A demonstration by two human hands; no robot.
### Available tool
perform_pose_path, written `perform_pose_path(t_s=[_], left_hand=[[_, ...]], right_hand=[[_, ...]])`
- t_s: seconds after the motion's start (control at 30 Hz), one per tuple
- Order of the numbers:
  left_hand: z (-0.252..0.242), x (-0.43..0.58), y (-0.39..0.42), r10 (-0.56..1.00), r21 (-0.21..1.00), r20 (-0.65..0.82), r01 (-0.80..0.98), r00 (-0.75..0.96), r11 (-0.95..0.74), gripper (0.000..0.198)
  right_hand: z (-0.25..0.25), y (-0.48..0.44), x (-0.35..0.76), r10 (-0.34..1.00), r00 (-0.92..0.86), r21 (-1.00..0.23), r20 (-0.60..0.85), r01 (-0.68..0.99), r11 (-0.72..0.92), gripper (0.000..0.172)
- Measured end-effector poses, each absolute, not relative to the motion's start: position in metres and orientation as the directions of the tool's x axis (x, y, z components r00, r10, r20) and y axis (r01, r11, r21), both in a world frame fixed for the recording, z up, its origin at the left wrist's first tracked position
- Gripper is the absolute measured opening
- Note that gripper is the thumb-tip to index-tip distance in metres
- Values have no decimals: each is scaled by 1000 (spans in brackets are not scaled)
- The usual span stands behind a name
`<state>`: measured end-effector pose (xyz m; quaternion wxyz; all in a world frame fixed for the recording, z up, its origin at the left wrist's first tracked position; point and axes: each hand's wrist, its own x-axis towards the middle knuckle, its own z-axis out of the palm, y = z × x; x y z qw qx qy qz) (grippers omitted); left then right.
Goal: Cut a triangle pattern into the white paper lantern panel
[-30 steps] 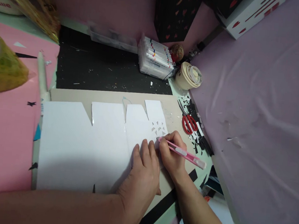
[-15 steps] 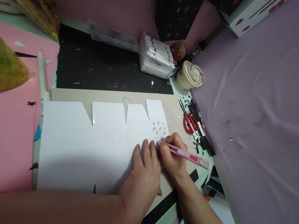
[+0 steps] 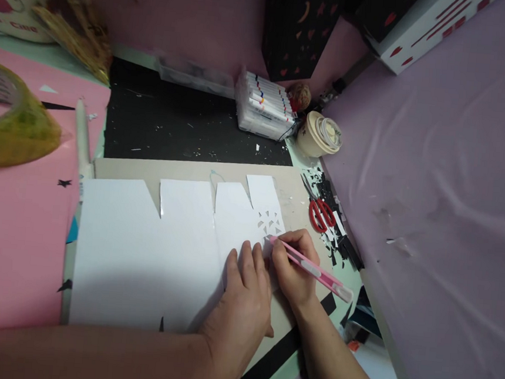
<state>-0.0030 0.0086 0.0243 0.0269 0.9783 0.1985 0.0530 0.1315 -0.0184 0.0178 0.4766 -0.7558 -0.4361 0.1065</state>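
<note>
White card (image 3: 141, 250) with several notches along its far edge lies on a beige board (image 3: 126, 168). Near its right end is a cluster of small cut-out shapes (image 3: 270, 219). My left hand (image 3: 243, 295) lies flat on the card, fingers stretched forward and slightly apart. In my right hand (image 3: 296, 267) is a pink craft knife (image 3: 311, 268), held like a pen. Its tip meets the card just below the cut-outs, close to my left fingertips; the blade itself is too small to make out.
Red-handled scissors (image 3: 321, 215) lie among black and white paper scraps (image 3: 339, 235) at right. A marker case (image 3: 266, 105) and a beige cup (image 3: 317, 135) stand behind. At left are pink paper (image 3: 18, 240) and a yellow tape roll (image 3: 32, 129). A purple-covered wall (image 3: 447, 189) rises at right.
The view has shifted slightly, so the scene sits lower and further right. The knife is tilted more steeply, its tip a little nearer the cut-outs. My left hand stays on the card.
</note>
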Motion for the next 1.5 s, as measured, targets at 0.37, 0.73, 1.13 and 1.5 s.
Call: perform_pose_path(t_s=[0.37,0.73,1.13,1.5], left_hand=[[21,-3,6,401,76,108,395,910,-916,102],[25,-2,9,386,73,72,381,920,-922,103],[28,-3,9,362,50,36,360,932,-932,101],[27,-2,9,370,43,59,368,927,-929,106]], right_hand=[[14,-20,133,807,548,-814,222,560,-156,16],[16,-19,132,816,533,-768,226,613,-188,15],[12,-19,143,914,313,-610,260,787,-96,15],[9,-22,145,916,283,-610,284,791,-55,18]])
